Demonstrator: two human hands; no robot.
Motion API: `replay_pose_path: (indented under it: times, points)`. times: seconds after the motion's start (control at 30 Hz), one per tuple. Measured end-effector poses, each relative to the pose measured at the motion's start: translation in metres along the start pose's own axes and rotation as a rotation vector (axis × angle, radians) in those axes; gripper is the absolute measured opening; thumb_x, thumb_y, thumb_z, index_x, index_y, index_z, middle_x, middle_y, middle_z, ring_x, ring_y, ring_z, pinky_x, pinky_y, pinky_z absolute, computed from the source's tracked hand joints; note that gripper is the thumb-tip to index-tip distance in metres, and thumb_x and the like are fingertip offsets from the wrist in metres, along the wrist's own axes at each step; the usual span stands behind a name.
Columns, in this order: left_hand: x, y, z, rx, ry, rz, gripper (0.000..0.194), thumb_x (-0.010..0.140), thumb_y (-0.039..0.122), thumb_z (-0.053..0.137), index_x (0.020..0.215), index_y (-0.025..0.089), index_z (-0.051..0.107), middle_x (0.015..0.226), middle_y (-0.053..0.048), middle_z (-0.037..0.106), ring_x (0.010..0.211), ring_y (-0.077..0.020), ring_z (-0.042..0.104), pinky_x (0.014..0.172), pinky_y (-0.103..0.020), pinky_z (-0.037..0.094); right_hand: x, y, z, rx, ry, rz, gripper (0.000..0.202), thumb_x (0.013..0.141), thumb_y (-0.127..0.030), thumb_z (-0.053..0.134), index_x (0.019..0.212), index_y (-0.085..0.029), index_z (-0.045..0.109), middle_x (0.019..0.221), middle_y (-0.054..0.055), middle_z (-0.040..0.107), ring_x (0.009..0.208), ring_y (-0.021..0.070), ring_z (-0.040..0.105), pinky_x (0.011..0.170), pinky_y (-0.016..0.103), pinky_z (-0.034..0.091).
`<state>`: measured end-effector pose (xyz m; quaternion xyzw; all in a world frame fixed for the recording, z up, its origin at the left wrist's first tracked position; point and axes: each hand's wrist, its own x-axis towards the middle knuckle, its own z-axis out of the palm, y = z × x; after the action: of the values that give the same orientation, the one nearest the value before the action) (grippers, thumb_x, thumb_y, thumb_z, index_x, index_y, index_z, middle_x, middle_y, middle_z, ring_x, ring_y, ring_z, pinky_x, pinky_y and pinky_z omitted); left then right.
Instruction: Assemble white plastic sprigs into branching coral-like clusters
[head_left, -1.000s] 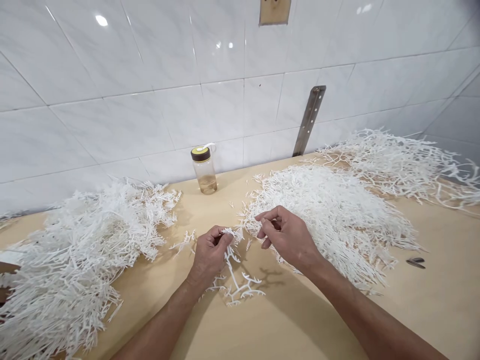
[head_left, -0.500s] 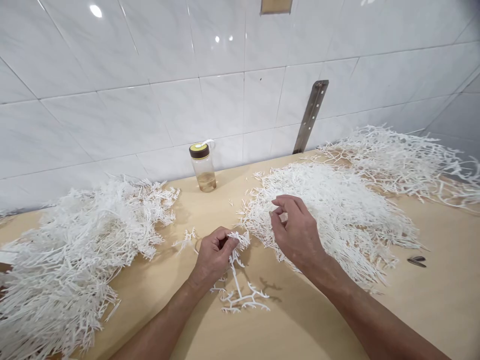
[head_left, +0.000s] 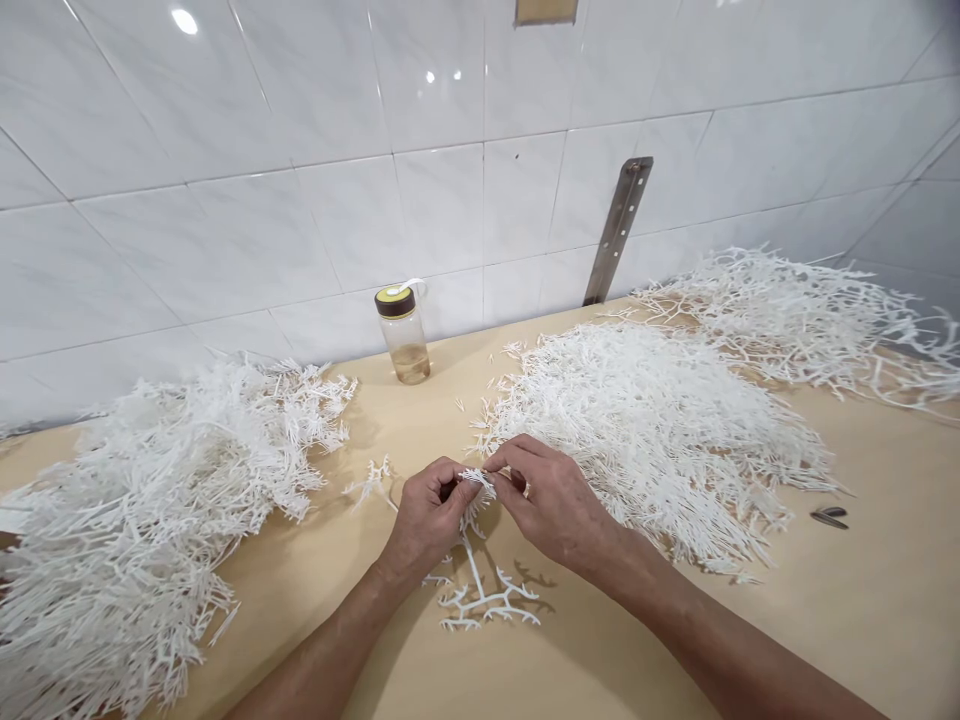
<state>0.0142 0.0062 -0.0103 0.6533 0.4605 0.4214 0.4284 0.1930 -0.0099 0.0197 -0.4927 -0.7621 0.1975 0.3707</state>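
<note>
Between thumb and bent fingers, my left hand [head_left: 429,510] pinches a white branched plastic stem [head_left: 477,578]. The stem's forked lower end spreads just above the table, and a tuft of fine white tips [head_left: 475,482] sticks out past the thumb. My right hand [head_left: 551,500] has its thumb and index finger closed at the right end of that tuft; the exact contact point is partly hidden by the fingertips. Left of my left hand lies a small white branched piece [head_left: 370,486]. Close beyond my right hand is a broad heap of short white plastic sprigs [head_left: 652,430].
A large pile of white branched pieces [head_left: 172,480] covers the table's left side. More branched frames [head_left: 802,310] lie at the back right. A drink bottle [head_left: 407,345] stands near the tiled wall, where a metal strip [head_left: 618,230] leans. Two dark seed-like bits [head_left: 829,517] lie at right.
My right hand has come down and left from over the heap to the tuft at my left hand. My left hand keeps its pinch on the stem, nearly still.
</note>
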Motion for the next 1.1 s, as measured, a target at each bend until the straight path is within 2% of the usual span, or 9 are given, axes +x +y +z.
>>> replay_pose_path:
  times: [0.13, 0.33, 0.63, 0.7, 0.8, 0.93, 1.03, 1.1]
  points:
    - [-0.001, 0.001, 0.001, -0.002, -0.013, -0.012, 0.025, 0.085, 0.037, 0.062, 0.072, 0.015, 0.066, 0.068, 0.000, 0.052, 0.060, -0.0116, 0.045, 0.055, -0.023, 0.035, -0.002, -0.001, 0.002, -0.021, -0.014, -0.001, 0.016, 0.089, -0.011, 0.050, 0.091, -0.019, 0.064, 0.090, 0.004, 0.066, 0.075, 0.0157, 0.059, 0.066, 0.030, 0.045]
    - [0.001, 0.001, 0.001, -0.021, 0.031, -0.052, 0.022, 0.084, 0.035, 0.062, 0.078, 0.015, 0.066, 0.066, 0.000, 0.055, 0.061, -0.0122, 0.047, 0.056, -0.023, 0.037, 0.000, -0.004, 0.001, 0.008, -0.033, 0.133, 0.013, 0.088, -0.012, 0.053, 0.087, -0.019, 0.064, 0.084, 0.002, 0.066, 0.073, 0.0151, 0.059, 0.064, 0.028, 0.042]
    - [-0.003, 0.002, 0.004, 0.084, 0.118, 0.065, 0.020, 0.085, 0.030, 0.059, 0.070, 0.017, 0.062, 0.062, 0.002, 0.052, 0.057, -0.0111, 0.045, 0.055, -0.022, 0.036, 0.001, -0.003, 0.010, -0.065, -0.027, 0.216, 0.011, 0.085, -0.014, 0.052, 0.078, -0.020, 0.057, 0.073, 0.001, 0.063, 0.067, 0.0160, 0.056, 0.059, 0.028, 0.040]
    - [-0.004, 0.003, 0.003, 0.071, 0.144, 0.074, 0.021, 0.085, 0.031, 0.059, 0.069, 0.017, 0.060, 0.061, 0.003, 0.049, 0.056, -0.0105, 0.043, 0.054, -0.022, 0.035, 0.003, -0.001, 0.008, -0.086, 0.020, 0.287, 0.010, 0.086, -0.017, 0.051, 0.076, -0.020, 0.054, 0.070, 0.002, 0.062, 0.062, 0.0164, 0.055, 0.054, 0.028, 0.039]
    - [-0.002, 0.002, 0.000, -0.003, 0.139, 0.022, 0.019, 0.083, 0.031, 0.060, 0.069, 0.017, 0.059, 0.058, 0.004, 0.045, 0.053, -0.0097, 0.040, 0.052, -0.022, 0.033, 0.008, 0.004, -0.004, -0.123, 0.174, 0.380, 0.009, 0.084, -0.019, 0.053, 0.075, -0.021, 0.051, 0.063, 0.001, 0.060, 0.055, 0.0160, 0.054, 0.052, 0.028, 0.039]
    - [0.001, -0.002, -0.002, -0.059, 0.072, -0.080, 0.020, 0.081, 0.031, 0.061, 0.070, 0.016, 0.062, 0.058, 0.004, 0.047, 0.054, -0.0096, 0.040, 0.051, -0.022, 0.031, 0.012, 0.009, -0.020, -0.092, 0.343, 0.320, 0.006, 0.086, -0.027, 0.055, 0.083, -0.021, 0.054, 0.060, -0.002, 0.060, 0.051, 0.0148, 0.056, 0.056, 0.028, 0.041]
    - [0.001, -0.004, -0.001, -0.039, 0.057, -0.042, 0.017, 0.082, 0.029, 0.060, 0.076, 0.015, 0.068, 0.067, 0.000, 0.057, 0.060, -0.0116, 0.048, 0.056, -0.023, 0.036, 0.013, 0.015, -0.029, -0.140, 0.428, 0.274, 0.011, 0.086, -0.032, 0.058, 0.085, -0.021, 0.056, 0.058, -0.003, 0.058, 0.049, 0.0140, 0.054, 0.055, 0.028, 0.042]
    - [0.000, -0.005, 0.000, -0.020, 0.044, 0.016, 0.016, 0.083, 0.026, 0.060, 0.081, 0.015, 0.071, 0.077, -0.003, 0.063, 0.067, -0.0130, 0.053, 0.060, -0.024, 0.039, 0.014, 0.019, -0.035, -0.217, 0.490, 0.234, 0.010, 0.086, -0.030, 0.058, 0.086, -0.020, 0.058, 0.064, 0.000, 0.060, 0.050, 0.0137, 0.054, 0.055, 0.028, 0.043]
